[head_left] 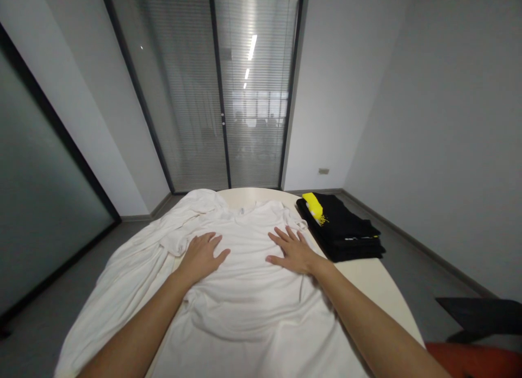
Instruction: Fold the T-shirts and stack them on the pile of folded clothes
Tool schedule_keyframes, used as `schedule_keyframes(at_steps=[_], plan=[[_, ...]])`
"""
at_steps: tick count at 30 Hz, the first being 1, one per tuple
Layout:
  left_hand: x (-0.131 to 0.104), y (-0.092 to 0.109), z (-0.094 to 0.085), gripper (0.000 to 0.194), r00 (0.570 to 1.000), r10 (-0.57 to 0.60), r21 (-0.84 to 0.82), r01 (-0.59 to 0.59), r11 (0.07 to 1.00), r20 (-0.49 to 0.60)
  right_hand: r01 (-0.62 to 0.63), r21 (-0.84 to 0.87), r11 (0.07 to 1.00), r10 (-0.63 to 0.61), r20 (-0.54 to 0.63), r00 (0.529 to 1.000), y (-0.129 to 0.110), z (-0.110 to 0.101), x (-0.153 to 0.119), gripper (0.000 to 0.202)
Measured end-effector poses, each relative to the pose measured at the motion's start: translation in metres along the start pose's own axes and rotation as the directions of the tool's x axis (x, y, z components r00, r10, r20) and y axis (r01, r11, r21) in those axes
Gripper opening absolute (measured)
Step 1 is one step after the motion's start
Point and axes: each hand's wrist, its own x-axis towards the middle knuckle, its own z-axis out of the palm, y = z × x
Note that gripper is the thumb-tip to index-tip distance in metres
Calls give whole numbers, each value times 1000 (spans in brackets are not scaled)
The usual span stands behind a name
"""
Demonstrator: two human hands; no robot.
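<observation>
A white T-shirt (248, 291) lies spread over the table, its neckline at the far end and soft wrinkles across its body. My left hand (203, 256) rests flat on its left side, fingers apart. On the right side, my right hand (294, 251) presses palm down on the same cloth, thumb and fingers spread. Neither hand grasps anything. More white fabric (130, 264) is heaped to the left of the shirt and hangs over the table's edge.
A stack of folded black clothes (346, 225) with a yellow print sits at the right of the cream table (367, 280). Beyond stands a glass partition with blinds (256, 149). A chair with an orange seat (473, 359) and black armrest is at lower right.
</observation>
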Motion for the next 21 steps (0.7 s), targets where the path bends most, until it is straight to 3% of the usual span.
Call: schedule_keyframes(at_steps=[6, 14, 18, 21], plan=[[0, -2, 10, 82, 988, -3, -7, 4, 1000, 153, -18, -13, 1000, 18, 20, 1000, -1, -2, 5, 97], [27, -10, 1, 93, 950, -26, -24, 36, 999, 312, -64, -15, 998, 66, 210, 976, 6, -14, 29, 112], [49, -9, 4, 89, 951, -88, 17, 87, 996, 297, -109, 2, 994, 107, 172, 979, 6, -14, 39, 105], [60, -6, 10, 85, 957, -127, 31, 123, 992, 260, -142, -1, 990, 141, 74, 987, 2, -9, 43, 95]])
